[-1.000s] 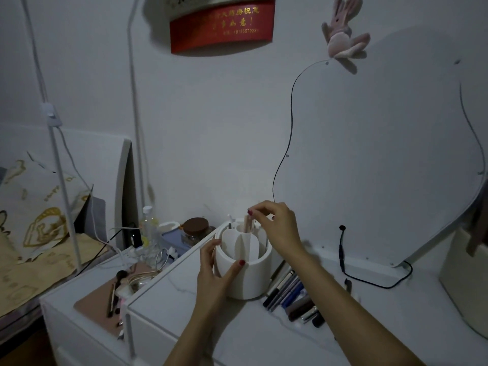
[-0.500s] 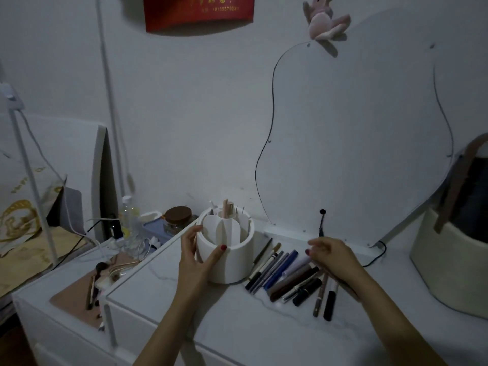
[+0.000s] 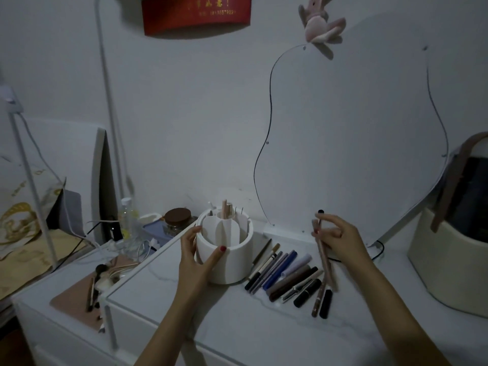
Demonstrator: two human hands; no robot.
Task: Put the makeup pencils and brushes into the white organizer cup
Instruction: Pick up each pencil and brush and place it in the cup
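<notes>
The white organizer cup [image 3: 232, 262] stands on the white dresser top, split into compartments, with a few sticks upright in its back section. My left hand [image 3: 195, 256] is wrapped around the cup's left side. To the right of the cup lies a row of makeup pencils and brushes [image 3: 287, 277], fanned out on the surface. My right hand [image 3: 339, 237] hovers above the right end of that row, pinching a long pinkish-brown makeup pencil [image 3: 323, 256] that hangs tilted, its lower end near the other pencils.
A wavy mirror [image 3: 351, 133] leans on the wall behind. A cream bag [image 3: 449, 262] sits at the right edge. Left of the cup are a brown-lidded jar [image 3: 177, 218], a plastic bottle [image 3: 126, 217], cables and a lower tray with brushes [image 3: 92, 289].
My right hand left the cup's top, went down to the pencil row, and now lifts one pencil off it. My left hand has stayed on the cup.
</notes>
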